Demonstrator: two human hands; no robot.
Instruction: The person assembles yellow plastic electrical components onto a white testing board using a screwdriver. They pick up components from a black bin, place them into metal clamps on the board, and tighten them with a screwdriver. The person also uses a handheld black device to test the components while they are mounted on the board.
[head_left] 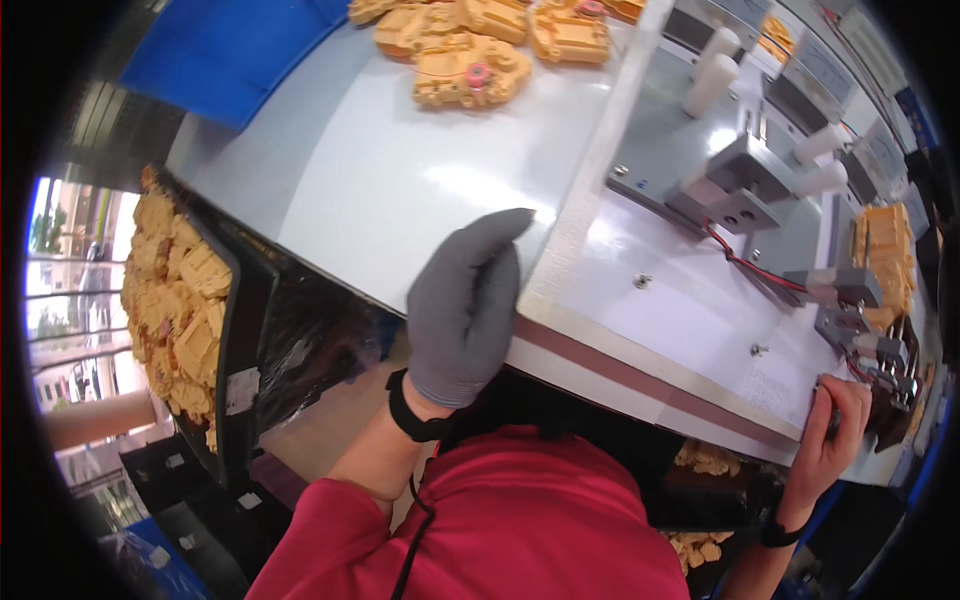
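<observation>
The gray-gloved left hand [465, 310] is at the counter's [370, 170] front edge, beside the corner of a white-based fixture [610, 285]; its grip is loosely curled, with nothing visible in it. The bare right hand [838, 430] is at the fixture's right front edge, near metal fittings [880, 350]; I cannot tell there whether its grip holds anything. Yellow castings [445, 85] lie farther back on the counter.

I see open passage over counter [370, 180] between left grip [465, 315] and blue bin [235, 60]; orange parts [455, 82] block far end, raised white board [600, 265] and metal clamp [735, 180] obstruct right side.
</observation>
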